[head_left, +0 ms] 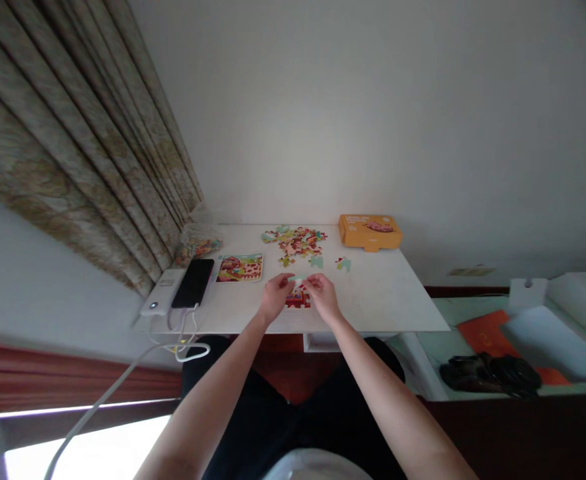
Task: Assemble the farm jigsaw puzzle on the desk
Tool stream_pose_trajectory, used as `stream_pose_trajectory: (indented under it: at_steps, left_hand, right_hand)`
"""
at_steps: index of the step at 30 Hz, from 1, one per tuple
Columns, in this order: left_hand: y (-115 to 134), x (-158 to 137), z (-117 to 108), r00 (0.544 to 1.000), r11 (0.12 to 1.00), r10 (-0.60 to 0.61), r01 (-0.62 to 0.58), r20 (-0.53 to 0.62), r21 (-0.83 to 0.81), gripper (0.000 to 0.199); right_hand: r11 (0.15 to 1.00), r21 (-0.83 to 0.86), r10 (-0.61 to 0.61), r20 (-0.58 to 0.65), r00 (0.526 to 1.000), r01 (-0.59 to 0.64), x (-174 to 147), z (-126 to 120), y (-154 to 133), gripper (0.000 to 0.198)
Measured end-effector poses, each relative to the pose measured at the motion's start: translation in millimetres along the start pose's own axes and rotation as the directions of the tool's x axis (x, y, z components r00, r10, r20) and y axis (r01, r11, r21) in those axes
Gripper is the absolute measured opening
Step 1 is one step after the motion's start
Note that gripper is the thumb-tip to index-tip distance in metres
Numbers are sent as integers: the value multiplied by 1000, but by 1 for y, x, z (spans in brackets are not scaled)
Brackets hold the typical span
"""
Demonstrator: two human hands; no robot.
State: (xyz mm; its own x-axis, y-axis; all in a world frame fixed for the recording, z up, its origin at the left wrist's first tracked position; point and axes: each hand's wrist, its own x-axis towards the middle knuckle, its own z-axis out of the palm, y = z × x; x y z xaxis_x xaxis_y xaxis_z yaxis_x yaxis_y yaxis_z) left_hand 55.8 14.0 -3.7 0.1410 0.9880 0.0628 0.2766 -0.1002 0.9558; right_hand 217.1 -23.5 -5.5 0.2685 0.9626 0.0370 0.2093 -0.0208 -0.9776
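My left hand (275, 297) and my right hand (323, 293) meet over the front middle of the white table, fingers pinched. Between their fingertips is a pale green puzzle piece (299, 277), partly covered by the fingers. Just below it lies a joined red patch of puzzle (299, 299), partly hidden by both hands. Left of my left hand lies a picture card (239, 268) with a farm-like scene. Beyond the hands, a pile of loose puzzle pieces (300, 243) spreads out, with a pale green piece (316, 263) and a green-and-red piece (343, 264) nearer.
An orange puzzle box (369, 232) stands at the back right of the table (373, 293). At the left are a black phone (193, 283), a white power bank (163, 293) with cables, and a clear bag of pieces (200, 243). Curtains (97, 120) hang at the left.
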Motion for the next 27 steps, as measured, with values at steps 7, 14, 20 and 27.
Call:
stream_pose_trajectory:
  at_steps: [7, 14, 20, 27]
  left_hand:
    - [-9, 41, -39, 998, 951, -51, 60, -36, 304, 27]
    - [-13, 64, -32, 998, 896, -63, 49, 18, 442, 25]
    - [-16, 64, -23, 998, 840, -17, -17, 57, 542, 25]
    - [-19, 63, -20, 995, 780, 49, -92, 85, 620, 23]
  right_hand:
    - [684, -493, -393, 373, 841, 538, -20, -1, 7, 31]
    - [578, -551, -341, 507, 791, 602, -26, 2, 3, 28]
    - [582, -555, -338, 500, 797, 595, -26, 2, 4, 28]
    - [584, -551, -345, 496, 797, 595, -27, 3, 3, 28]
